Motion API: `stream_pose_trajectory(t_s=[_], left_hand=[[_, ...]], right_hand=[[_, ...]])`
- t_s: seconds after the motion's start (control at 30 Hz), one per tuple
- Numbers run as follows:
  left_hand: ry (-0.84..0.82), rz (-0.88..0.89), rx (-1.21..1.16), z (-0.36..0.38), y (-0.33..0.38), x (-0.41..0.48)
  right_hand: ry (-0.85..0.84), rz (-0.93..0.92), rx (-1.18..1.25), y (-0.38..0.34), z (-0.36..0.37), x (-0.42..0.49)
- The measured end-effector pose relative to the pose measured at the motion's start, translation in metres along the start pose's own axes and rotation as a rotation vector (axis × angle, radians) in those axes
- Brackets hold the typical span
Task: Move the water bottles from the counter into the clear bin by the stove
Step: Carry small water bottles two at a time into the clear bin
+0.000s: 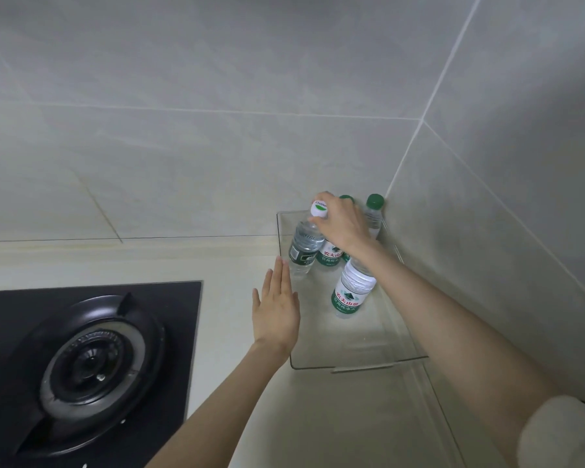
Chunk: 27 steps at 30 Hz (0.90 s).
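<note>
Fingers (328,207) of right hand (343,224) grip white-capped bottle (304,246).

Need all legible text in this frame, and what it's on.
"Cestbon": white cap of the held bottle, in the right hand grip.
"农夫山泉": red, on the front bottle label; repeated, partly hidden, on the middle bottle.
"饮用纯净水": white line under it on the front bottle.
Held bottle's dark green label: print too small to read.
</note>
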<state>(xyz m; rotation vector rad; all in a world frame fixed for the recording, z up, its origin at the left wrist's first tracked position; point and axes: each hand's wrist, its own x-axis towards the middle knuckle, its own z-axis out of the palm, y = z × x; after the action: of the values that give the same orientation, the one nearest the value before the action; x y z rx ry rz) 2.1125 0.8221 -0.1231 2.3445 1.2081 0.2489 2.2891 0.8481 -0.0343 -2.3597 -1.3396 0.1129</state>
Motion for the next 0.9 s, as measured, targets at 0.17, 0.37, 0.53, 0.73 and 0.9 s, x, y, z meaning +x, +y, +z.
stream_pose_trajectory(t_s=[0.17, 0.37, 0.53, 0.73, 0.9], left_hand=[[0.017, 0.003, -0.01, 0.002, -0.002, 0.001], [0.005, -0.001, -0.005, 0.002, -0.002, 0.001], [-0.009, -0.008, 0.009, 0.0, -0.001, 0.0], [-0.02, -0.011, 0.011, -0.002, 0.001, -0.001], [-0.038, -0.01, 0.009, -0.004, 0.002, -0.001]], right_hand=[[0.066, 0.018, -0.024, -0.007, 0.008, 0.022], [0.069, 0.039, 0.069, -0.002, 0.014, 0.023], [-0.018, 0.02, 0.213, 0.005, 0.007, 0.015], [0.061, -0.027, 0.286, 0.026, -0.014, -0.036], [0.025, 0.127, -0.09, 0.05, -0.01, -0.079]])
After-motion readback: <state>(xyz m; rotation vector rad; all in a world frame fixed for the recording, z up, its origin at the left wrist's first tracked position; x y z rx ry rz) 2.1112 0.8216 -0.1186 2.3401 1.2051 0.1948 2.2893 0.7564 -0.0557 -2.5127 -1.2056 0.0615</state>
